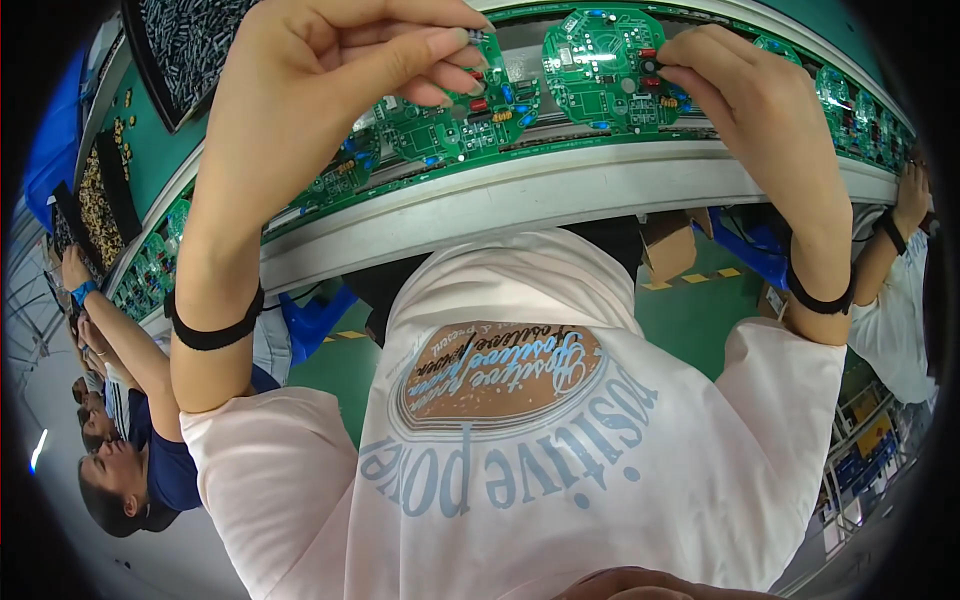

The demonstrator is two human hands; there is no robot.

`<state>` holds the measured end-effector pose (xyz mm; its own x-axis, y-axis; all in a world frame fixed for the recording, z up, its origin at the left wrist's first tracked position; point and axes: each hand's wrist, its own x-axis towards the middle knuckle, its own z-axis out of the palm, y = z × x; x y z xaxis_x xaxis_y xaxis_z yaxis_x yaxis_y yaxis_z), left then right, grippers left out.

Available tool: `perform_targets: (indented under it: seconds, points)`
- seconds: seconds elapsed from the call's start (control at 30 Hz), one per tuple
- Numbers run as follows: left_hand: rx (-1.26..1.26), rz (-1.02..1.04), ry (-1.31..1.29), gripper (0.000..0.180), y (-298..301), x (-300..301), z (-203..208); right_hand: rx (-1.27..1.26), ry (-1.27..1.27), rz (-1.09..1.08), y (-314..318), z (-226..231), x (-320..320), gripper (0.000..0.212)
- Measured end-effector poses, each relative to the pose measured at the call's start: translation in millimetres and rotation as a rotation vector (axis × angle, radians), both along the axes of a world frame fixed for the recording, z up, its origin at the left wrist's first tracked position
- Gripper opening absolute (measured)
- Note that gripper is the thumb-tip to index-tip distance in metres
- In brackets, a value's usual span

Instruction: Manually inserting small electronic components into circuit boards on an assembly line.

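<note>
My left hand [320, 75] is closed in a pinch, with a small dark grey component [476, 37] at its fingertips. It hovers over a green circuit board [450, 135] carrying red, blue and striped parts, and hides some of that board. Farther right lies a second, rounded green circuit board [585, 85], partly populated. At its right side, the thumb and finger of my right hand [745, 85] close on a small round black component [650, 67], between two red parts. Whether that component is seated in the board cannot be seen.
A pale metal rail [550, 180] runs along the near side of the boards. At upper left sits a black tray [180, 50] of dark cylindrical components; beyond it, a bin [95, 200] holds yellowish parts. More boards [850, 105] line the right. Co-workers' arms [130, 340] reach in at both sides.
</note>
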<state>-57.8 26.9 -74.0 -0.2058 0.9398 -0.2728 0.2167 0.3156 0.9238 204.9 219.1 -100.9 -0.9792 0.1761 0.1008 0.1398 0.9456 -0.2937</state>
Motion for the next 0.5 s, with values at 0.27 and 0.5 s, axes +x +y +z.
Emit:
perform_targets:
  seconds: [0.27,0.5]
  points:
    - [0.057,-0.151,0.439,0.013,7,18,20,-0.010,-0.001,-0.026,0,5,0,0.015]
    - [0.237,-0.391,0.666,0.010,18,22,15,-0.076,-0.082,-0.234,-17,52,-24,0.011]
